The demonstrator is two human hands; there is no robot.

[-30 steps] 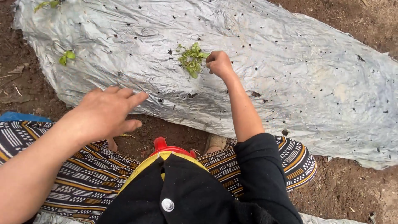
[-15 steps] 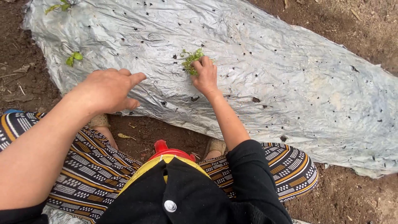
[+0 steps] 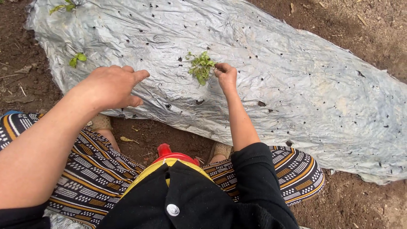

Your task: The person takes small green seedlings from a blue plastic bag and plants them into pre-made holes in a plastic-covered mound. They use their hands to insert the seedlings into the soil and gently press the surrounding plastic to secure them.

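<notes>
Sheet: a long crinkled silver-grey plastic mulch sheet (image 3: 271, 63), dotted with small dark holes, is lying over a raised bed across bare brown soil (image 3: 364, 25).
Skirt: a black, white and orange patterned skirt (image 3: 93, 174) is spreading over the crouching person's knees along the sheet's near edge.
Left hand: the left hand (image 3: 111, 87) is hovering palm down over the sheet's near edge toward its left end, forearm reaching in from the lower left, fingers loosely curved and the index pointing right; it is gripping nothing.
Right hand: the right hand (image 3: 225, 75) is reaching forward on a straight bare forearm from a black sleeve (image 3: 258, 178), knuckles up, fingertips pinched together at the right side of the seedling; whether they are actually clamping a stem I cannot tell.
Seedling: a small leafy green seedling clump (image 3: 201, 67) is poking up through the sheet near its middle, just left of the right fingertips.
Other sprouts: a tiny green two-leaf sprout (image 3: 77, 58) is sitting by the sheet's left edge, well apart from both hands.
</notes>
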